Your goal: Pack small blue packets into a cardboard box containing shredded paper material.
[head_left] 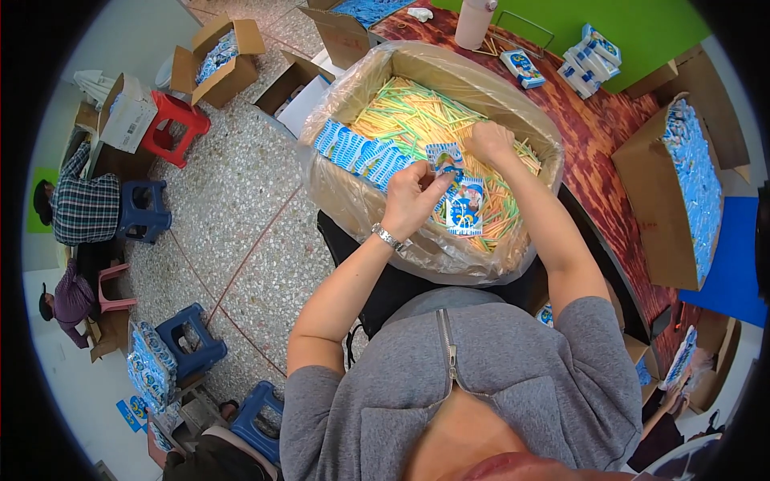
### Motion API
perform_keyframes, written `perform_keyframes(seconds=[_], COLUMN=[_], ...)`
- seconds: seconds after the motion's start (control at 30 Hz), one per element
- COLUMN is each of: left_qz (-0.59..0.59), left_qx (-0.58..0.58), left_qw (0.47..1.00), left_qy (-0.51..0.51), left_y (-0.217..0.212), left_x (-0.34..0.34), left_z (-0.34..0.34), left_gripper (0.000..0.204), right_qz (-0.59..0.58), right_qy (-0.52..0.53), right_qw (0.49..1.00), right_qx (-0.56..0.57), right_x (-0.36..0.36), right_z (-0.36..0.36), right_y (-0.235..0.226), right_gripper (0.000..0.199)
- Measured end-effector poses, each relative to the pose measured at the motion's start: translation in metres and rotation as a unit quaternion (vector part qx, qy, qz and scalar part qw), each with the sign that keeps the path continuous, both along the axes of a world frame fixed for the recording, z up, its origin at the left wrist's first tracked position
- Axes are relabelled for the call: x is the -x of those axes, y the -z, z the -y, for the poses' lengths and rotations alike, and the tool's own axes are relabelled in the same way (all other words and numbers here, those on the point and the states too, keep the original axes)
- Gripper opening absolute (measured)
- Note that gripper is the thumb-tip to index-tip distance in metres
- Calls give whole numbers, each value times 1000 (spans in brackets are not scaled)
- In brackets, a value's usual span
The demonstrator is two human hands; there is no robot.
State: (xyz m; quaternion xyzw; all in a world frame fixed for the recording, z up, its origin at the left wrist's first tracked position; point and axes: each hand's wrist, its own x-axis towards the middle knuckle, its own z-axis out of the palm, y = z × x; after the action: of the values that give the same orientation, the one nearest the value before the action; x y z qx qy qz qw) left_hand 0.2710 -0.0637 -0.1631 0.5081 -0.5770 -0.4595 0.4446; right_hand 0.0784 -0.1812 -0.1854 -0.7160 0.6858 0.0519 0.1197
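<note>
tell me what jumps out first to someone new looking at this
A big plastic-lined cardboard box heaped with thin pastel yellow, green and pink sticks fills the centre. Over it, the left hand pinches a small blue printed packet, while the right hand digs into the sticks. A row of matching blue packets lines the box's left side.

Blue printed packet (pixel 464 207), upright above pastel straws (pixel 401 116) in box.
</note>
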Motion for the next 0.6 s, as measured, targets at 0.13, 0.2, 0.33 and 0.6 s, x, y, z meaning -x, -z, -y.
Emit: perform_keyframes(seconds=[0.13, 0.2, 0.33, 0.6], left_qz=[-4, 7, 50, 36], left_qx=[18, 25, 0, -4], left_qw=[1000, 1000, 999, 999], left_qy=[2, 2, 2, -25], left_y=[-4, -1, 3, -9], left_x=[2, 2, 0, 2], left_z=[0, 1, 4, 6], left_gripper=[32, 32, 30, 29], right_qz=[10, 11, 38, 568], right_qy=[29, 30, 9, -12], right_qw=[999, 999, 999, 795], right_qx=[-10, -15, -1, -215], right_x=[3, 5, 15, 46], right_z=[5, 7, 8, -26], right_y=[12, 16, 14, -60], right_gripper=[32, 31, 35, 24])
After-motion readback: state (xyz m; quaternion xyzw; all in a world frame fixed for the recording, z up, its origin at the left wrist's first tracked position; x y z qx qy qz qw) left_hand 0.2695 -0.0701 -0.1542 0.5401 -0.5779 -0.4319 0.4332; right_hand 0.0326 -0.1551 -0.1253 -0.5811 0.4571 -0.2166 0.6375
